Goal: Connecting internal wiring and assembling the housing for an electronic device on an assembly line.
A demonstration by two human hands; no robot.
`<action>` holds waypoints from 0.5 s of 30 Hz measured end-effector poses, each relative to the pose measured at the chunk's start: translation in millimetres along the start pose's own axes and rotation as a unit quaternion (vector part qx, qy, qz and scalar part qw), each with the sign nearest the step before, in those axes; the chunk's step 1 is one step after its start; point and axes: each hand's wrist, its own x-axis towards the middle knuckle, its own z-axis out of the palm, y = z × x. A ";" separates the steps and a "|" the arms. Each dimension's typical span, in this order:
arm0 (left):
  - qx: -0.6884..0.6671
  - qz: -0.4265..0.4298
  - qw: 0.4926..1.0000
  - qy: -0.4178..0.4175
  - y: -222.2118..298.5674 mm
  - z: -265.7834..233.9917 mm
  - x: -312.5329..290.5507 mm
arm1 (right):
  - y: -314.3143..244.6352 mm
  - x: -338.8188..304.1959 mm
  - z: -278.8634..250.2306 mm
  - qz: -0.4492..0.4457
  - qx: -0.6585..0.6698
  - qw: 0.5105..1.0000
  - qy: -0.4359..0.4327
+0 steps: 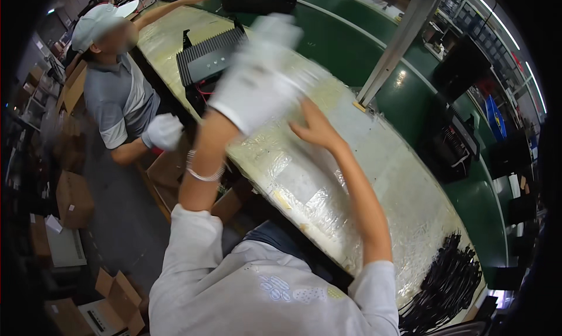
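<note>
My left hand [254,87] wears a white knitted glove and is raised over the worktable. Motion smears its fingers, so their pose is unclear. My bare right hand [319,128] reaches up to the gloved hand from the right, thumb apart. Its fingertips vanish behind blurred white cloth; whether they grip it I cannot tell. Beyond my left hand, a black finned metal case [205,58] with a red wire lies on the table, partly covered by my glove.
The worktable [374,166] has a wrinkled clear film cover. A bundle of black cables [442,283] lies at its near right end. A co-worker [120,84] stands at the left. A metal post [404,43] rises beside the green conveyor [345,19]. Open cartons [120,304] stand lower left.
</note>
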 end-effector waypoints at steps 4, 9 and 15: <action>0.286 -0.233 0.929 0.019 -242.6 -25.7 -68.8 | -28.5 100.3 83.8 0.012 0.152 0.987 0.045; -0.152 -0.402 0.902 -0.035 -200.7 -8.3 -87.4 | -6.7 114.7 96.8 0.136 0.039 0.975 0.173; -0.408 -0.406 0.816 0.047 -189.3 -0.6 -124.4 | -64.8 10.8 75.5 0.107 0.006 0.981 0.161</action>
